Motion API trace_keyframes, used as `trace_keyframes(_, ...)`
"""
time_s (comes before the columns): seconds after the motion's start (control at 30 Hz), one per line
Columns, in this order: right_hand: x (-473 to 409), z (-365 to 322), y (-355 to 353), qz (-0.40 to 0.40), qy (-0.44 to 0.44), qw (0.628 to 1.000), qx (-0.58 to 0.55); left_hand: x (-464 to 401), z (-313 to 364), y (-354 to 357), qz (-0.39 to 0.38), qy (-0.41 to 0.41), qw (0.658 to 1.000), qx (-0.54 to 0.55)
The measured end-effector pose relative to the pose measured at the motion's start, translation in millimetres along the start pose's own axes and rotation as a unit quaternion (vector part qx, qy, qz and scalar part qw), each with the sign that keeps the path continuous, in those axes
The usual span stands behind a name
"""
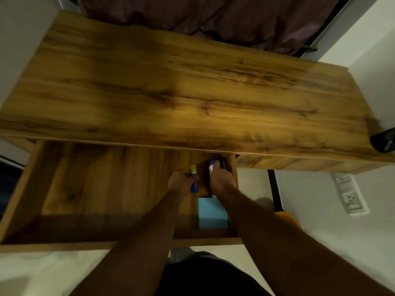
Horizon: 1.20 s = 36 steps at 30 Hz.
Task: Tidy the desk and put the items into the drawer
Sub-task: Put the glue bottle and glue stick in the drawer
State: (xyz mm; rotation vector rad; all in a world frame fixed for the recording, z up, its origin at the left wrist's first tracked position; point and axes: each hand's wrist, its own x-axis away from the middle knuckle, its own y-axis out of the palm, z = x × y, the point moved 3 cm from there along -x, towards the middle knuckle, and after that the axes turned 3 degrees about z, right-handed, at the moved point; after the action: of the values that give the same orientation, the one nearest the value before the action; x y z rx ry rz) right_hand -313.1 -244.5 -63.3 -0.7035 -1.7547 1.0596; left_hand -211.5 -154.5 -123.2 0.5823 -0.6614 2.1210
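— Blue comes first, nearest us: a pale blue box [212, 212] lies on the floor of the open drawer [85, 189], tucked into its near right corner, presumably to leave the rest free.

— And the hands just beyond it?

— Both are down inside the drawer, on its right side. The left hand [181, 180] has its fingers curled round a glue stick [194, 178], blue body with a yellowish cap pointing away. The right hand [220, 178] grips a white tube with a blue cap [211, 165], pushed toward the back right corner.

— So neither grip is released?

— No, both are clenched on their items. My guess is that the two are being laid side by side, lengthwise, so they sit close to the box and do not roll.

— What about further out?

— The wooden tabletop [171, 92] stretches beyond the drawer. At its far right edge lies a dark object [384, 139], cut off by the frame; I cannot tell what it is. It may be the last thing left to put away. A dark curtain [213, 18] hangs behind.
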Motion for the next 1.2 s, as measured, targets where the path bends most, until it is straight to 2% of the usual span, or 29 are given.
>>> trace_keyframes(0.2,-8.6,3.2,3.9,-0.045,-0.016,0.996,0.072,-7.1,7.5,23.6,0.029,0.038,0.987,-0.153)
trace_keyframes(0.57,-3.8,7.9,7.0,-0.025,0.005,0.999,0.020,1.0,9.7,38.3,0.064,0.039,0.958,-0.277)
trace_keyframes(0.7,2.3,13.3,3.7,-0.006,0.010,0.999,-0.040,7.1,7.0,37.0,0.058,0.033,0.958,-0.280)
trace_keyframes(0.77,6.7,14.0,0.9,0.003,-0.004,0.999,-0.042,9.7,5.6,36.0,0.050,0.036,0.956,-0.287)
trace_keyframes(0.93,22.3,16.7,-2.9,0.029,0.025,0.997,-0.071,22.0,4.5,22.6,0.042,0.054,0.947,-0.313)
trace_keyframes(1.07,43.6,9.6,0.4,0.038,0.024,0.997,-0.066,29.8,11.2,3.2,0.046,0.090,0.945,-0.312)
trace_keyframes(1.2,67.9,-4.7,8.6,0.062,0.036,0.996,-0.044,40.9,17.9,-17.8,0.025,0.160,0.930,-0.330)
